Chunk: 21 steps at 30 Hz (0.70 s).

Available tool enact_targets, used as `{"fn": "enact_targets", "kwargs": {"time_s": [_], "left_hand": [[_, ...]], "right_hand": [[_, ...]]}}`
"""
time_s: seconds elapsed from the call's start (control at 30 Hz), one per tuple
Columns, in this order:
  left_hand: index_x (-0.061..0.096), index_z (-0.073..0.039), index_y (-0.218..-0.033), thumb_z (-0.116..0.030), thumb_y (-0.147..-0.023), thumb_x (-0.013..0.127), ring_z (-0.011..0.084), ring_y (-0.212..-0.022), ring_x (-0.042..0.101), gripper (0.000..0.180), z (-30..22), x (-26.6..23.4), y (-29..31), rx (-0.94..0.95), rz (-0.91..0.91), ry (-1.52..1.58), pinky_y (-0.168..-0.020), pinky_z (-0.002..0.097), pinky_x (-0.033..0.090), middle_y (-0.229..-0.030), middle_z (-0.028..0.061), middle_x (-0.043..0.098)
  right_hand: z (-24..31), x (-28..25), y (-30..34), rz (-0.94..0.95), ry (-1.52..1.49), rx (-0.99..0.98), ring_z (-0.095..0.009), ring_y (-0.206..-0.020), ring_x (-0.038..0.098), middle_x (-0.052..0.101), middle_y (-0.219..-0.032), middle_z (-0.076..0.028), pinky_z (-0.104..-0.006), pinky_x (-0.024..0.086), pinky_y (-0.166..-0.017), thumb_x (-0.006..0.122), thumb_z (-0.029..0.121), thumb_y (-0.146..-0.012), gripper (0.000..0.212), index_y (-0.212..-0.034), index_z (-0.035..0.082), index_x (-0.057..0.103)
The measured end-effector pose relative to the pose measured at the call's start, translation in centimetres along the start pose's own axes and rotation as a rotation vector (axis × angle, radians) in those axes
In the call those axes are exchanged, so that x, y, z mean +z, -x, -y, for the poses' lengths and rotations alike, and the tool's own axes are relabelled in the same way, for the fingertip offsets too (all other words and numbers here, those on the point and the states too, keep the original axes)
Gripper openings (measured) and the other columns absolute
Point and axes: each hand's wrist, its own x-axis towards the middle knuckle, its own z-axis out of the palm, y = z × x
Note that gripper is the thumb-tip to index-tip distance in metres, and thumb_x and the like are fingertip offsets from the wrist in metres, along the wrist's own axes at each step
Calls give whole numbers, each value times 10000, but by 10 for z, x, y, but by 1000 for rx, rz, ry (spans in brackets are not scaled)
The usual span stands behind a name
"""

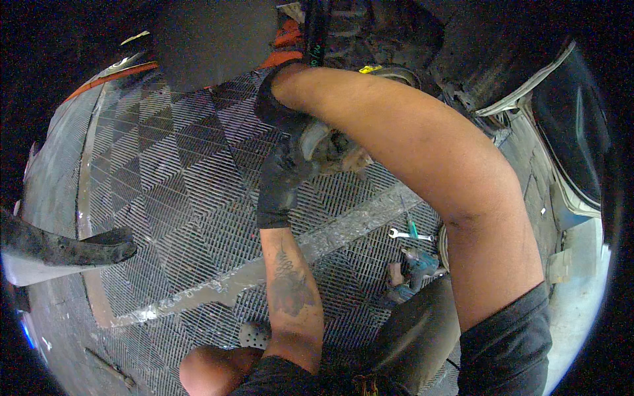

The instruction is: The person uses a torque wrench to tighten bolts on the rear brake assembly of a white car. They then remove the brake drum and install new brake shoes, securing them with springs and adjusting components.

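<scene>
My left hand [284, 178], in a black glove, reaches up from the lower edge beneath a worn, grimy metal part [323, 145]. Its fingers are bent against that part, which looks like a piece of a car's wheel suspension. Arching over from the right, my bare right arm ends in my right hand [274, 102], also black-gloved, just above the left one. The right hand's fingers are turned away and hidden behind its wrist. Beside it, a black upright cylinder [317, 33] rises among dark car parts.
On the floor grating [191, 198] to the right lie a wrench [411, 234], a green-handled tool [413, 228] and a blue cordless power tool [419, 263]. A dark curved panel [66, 247] juts in at left. Dark bodywork [214, 43] hangs overhead; a car door [574, 132] stands at right.
</scene>
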Motion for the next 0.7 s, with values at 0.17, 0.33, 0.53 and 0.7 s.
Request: {"fn": "enact_targets", "kwargs": {"time_s": [0.17, 0.33, 0.53, 0.7], "left_hand": [[670, -40, -1247, -273, -885, 744, 211, -1018, 645, 436, -5, 2, -1, 60, -62, -75, -915, 357, 512, -1146, 77, 725], [674, -34, -1246, -243, -894, 742, 182, -981, 636, 415, 2, 3, -1, 34, -59, 25, -878, 338, 514, -1136, 58, 720], [680, -26, -1245, -209, -905, 739, 147, -937, 626, 390, 24, 2, -1, -42, -13, 266, -834, 316, 515, -1124, 36, 713], [685, -19, -1244, -180, -914, 737, 117, -900, 618, 371, 42, 2, 0, -90, 12, 387, -797, 297, 516, -1114, 17, 707]], "right_hand": [[4, 0, -1, -23, -9, 11, -331, -768, 676, 675, -852, -162, -450, 543, -694, 603, 234, -914, 219, -909, 36, 696], [7, 0, -3, -54, -16, 13, -329, -765, 674, 673, -849, -160, -449, 541, -690, 602, 230, -915, 216, -910, 35, 694], [9, 0, -6, -91, -28, 17, -327, -762, 671, 670, -845, -157, -448, 539, -687, 602, 224, -915, 211, -910, 33, 692], [10, -1, -8, -123, -30, 17, -326, -759, 669, 668, -842, -155, -447, 538, -684, 602, 220, -916, 208, -911, 31, 689]]}}
